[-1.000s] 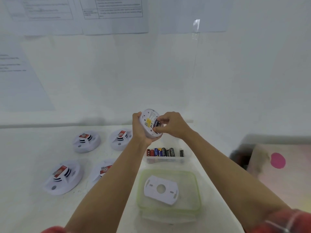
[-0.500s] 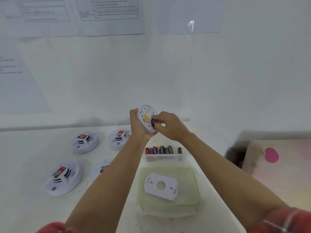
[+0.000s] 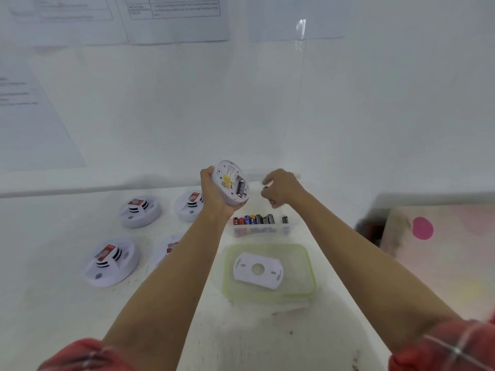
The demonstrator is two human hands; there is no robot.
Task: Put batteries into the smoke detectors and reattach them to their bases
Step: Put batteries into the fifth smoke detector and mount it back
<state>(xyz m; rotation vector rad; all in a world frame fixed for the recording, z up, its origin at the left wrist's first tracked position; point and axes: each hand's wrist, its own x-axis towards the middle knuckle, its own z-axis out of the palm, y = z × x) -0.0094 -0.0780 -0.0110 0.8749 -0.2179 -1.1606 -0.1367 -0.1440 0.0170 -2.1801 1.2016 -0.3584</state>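
My left hand [image 3: 214, 194] grips a white round smoke detector [image 3: 232, 183] above the table, its back turned toward me, with a black battery [image 3: 240, 188] sitting in its compartment. My right hand [image 3: 281, 187] hovers just to the right of the detector, fingers loosely curled, holding nothing I can see. Below it a clear tray [image 3: 261, 230] holds a row of several batteries [image 3: 254, 219]. A white mounting base [image 3: 257, 269] lies in a green-rimmed clear container [image 3: 308, 263].
Three smoke detectors [image 3: 139, 214] [image 3: 188, 206] [image 3: 112, 261] sit on the white table at left, and a fourth [image 3: 167, 249] is partly hidden behind my left forearm. A white wall stands close behind. The table's right edge drops off beside a pinkish surface [image 3: 442, 250].
My right hand has let go of the battery and pulled away to the right of the detector. The battery now sits in the compartment. The left hand kept holding the detector.
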